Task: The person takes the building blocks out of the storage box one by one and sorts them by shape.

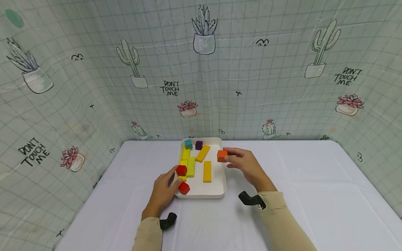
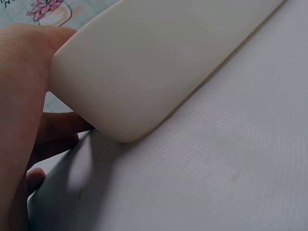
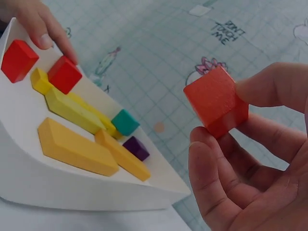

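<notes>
From the head view, the right hand (image 1: 248,166) pinches an orange cube (image 1: 222,156) between thumb and fingertips, holding it in the air just over the right rim of the white tray (image 1: 220,190). The left hand (image 1: 163,190) rests against the tray's near left corner, its fingers touching the upper red cube (image 1: 181,170); its grip looks closed around nothing, thumb lying by the lower red cube (image 1: 184,188). Left of the orange cube's grip, inside the tray, lie two orange-yellow bars (image 1: 207,171), some lime and yellow bars (image 1: 190,166), and beyond them a teal cube (image 1: 188,143) and a purple cube (image 1: 199,145). The tray sits on a white table (image 1: 314,195).

From the left wrist, the tray's outer wall (image 2: 144,62) fills the view, with the palm (image 2: 19,96) pressed against its corner and fingers tucked beneath its edge; how far they curl I cannot tell.

From the right wrist, the orange cube (image 3: 216,101) is gripped firmly by thumb (image 3: 216,178) and fingers. Beyond that grip, the tray (image 3: 72,187) shows both red cubes (image 3: 63,74), the bars, and the teal (image 3: 125,121) and purple (image 3: 136,147) cubes, with the other hand's fingers (image 3: 45,31) reaching the red one.
</notes>
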`<action>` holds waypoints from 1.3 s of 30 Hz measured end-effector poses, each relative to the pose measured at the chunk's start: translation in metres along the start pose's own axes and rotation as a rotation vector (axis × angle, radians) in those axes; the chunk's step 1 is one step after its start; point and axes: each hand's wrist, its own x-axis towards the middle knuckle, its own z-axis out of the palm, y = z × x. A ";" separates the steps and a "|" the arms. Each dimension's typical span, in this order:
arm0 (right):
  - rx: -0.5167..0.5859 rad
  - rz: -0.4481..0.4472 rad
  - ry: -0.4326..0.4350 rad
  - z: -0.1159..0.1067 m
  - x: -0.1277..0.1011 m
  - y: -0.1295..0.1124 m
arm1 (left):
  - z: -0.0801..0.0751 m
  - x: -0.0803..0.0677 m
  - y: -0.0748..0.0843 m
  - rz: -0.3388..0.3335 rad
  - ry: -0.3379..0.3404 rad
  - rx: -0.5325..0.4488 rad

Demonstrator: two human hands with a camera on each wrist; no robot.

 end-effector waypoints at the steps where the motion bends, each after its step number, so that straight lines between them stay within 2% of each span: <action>1: 0.000 -0.002 0.008 -0.002 0.000 0.000 | 0.000 0.000 0.000 -0.001 -0.001 0.000; 8: 0.011 0.016 0.032 -0.015 0.000 0.003 | 0.000 0.001 0.001 -0.024 -0.021 0.000; 18: 0.037 0.044 0.106 -0.038 -0.005 0.013 | 0.001 0.004 0.004 -0.015 -0.029 0.001; 26: 0.012 0.117 0.130 -0.042 -0.001 0.022 | -0.001 0.000 0.000 -0.013 -0.016 0.011; 34: 0.029 0.144 0.184 -0.047 0.002 0.034 | -0.002 0.000 0.000 -0.023 -0.016 -0.007; 39: 0.033 0.136 0.178 -0.051 0.001 0.039 | -0.001 0.002 0.002 -0.042 -0.023 -0.009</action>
